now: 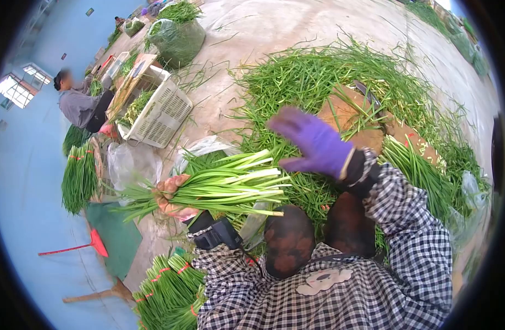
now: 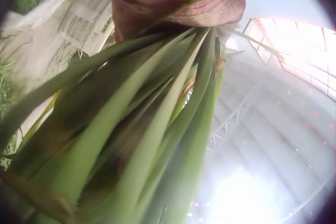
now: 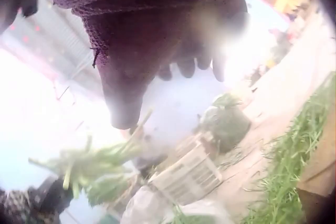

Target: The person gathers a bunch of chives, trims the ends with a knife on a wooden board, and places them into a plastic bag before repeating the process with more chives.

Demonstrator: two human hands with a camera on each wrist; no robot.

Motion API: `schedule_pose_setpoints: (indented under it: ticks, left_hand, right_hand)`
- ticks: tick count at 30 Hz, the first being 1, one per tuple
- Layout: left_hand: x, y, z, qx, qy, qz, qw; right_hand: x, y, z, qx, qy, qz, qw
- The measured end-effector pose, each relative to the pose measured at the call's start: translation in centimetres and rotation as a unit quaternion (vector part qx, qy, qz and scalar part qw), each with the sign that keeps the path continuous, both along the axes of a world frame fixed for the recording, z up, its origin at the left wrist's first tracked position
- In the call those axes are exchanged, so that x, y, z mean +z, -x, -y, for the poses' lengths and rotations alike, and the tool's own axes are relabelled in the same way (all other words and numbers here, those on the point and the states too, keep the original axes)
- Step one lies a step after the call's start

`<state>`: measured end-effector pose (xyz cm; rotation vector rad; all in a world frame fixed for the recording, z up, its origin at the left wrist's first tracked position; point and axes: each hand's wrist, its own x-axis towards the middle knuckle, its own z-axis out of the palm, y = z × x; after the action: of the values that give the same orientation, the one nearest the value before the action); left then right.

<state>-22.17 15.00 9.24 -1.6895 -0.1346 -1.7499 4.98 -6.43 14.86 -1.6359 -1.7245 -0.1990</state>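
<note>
A bunch of garlic chives [image 1: 230,184] lies across my left hand [image 1: 172,198], which wears a pinkish glove and grips it around the leafy part. Its pale cut ends point right, toward my other hand. Close up in the left wrist view, flat green leaves [image 2: 152,119] fan out from the gloved palm. My right hand [image 1: 313,140], in a purple glove and blurred, hovers beyond the cut ends with thumb and fingers spread and nothing in it. In the right wrist view its fingers [image 3: 186,66] extend apart from the bunch.
Loose greens [image 1: 285,82] heap in front of my knees, around a brown board [image 1: 340,110] with a knife [image 1: 368,93]. Banded bundles [image 1: 167,286] lie at front left, another bundle [image 1: 417,170] at right. Beyond are a white crate [image 1: 164,113] and a seated person [image 1: 82,107].
</note>
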Motion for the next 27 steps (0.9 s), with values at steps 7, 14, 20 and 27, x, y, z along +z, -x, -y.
schedule_pose_setpoints:
  ticks: [7, 14, 20, 27]
  left_hand:
    - [-2.3, 5.2, 1.7, -0.557, 0.529, 0.348, 0.537]
    - [1.5, 0.5, 4.3, -0.483, 0.62, 0.481, 0.388]
    - [1.2, -2.4, 5.3, -0.548, 0.613, 0.448, 0.351]
    - [1.6, -4.9, 6.4, -0.552, 0.636, 0.436, 0.317]
  right_hand:
    - [-7.2, -7.3, 0.1, -0.11, 0.257, -0.079, 0.957]
    - [-4.9, -3.5, 2.0, -0.061, 0.066, -0.02, 0.996]
    - [-4.8, 2.7, -0.5, 0.104, 0.363, -0.544, 0.749]
    - [-2.8, 8.0, -3.1, 0.134, 0.325, -0.71, 0.61]
